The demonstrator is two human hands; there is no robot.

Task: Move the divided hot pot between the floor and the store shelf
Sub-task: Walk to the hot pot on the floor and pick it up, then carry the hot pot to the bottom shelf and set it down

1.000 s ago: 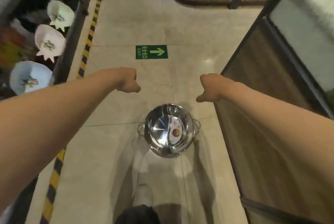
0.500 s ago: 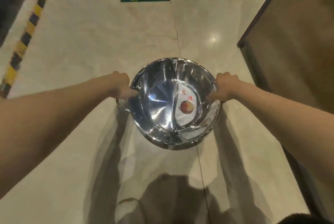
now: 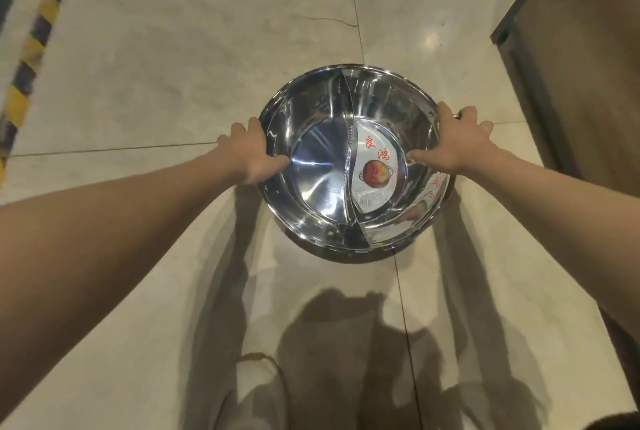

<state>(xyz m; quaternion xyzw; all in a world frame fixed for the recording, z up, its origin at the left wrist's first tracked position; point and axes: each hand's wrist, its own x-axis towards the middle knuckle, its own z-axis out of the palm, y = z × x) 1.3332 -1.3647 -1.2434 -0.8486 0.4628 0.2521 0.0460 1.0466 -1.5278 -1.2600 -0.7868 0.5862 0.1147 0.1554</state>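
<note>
The divided hot pot [image 3: 322,169] is a shiny steel bowl with a curved middle wall and a white label with a red picture in its right half. It is on or just above the pale tiled floor [image 3: 173,83]; contact is unclear. My left hand [image 3: 247,152] grips its left rim, thumb inside the bowl. My right hand [image 3: 453,142] grips the right rim, thumb inside, fingers over the side handle. Both side handles are hidden under my hands.
A dark brown cabinet or wall panel [image 3: 581,65] stands at the right, close to the pot. A yellow-and-black hazard stripe [image 3: 31,58] runs along the floor at the far left. My shadow falls on the tiles below the pot.
My view has dropped closer to the floor and the pot looks larger. Both hands went from fists in the air to gripping the rim, thumbs now hooked inside.
</note>
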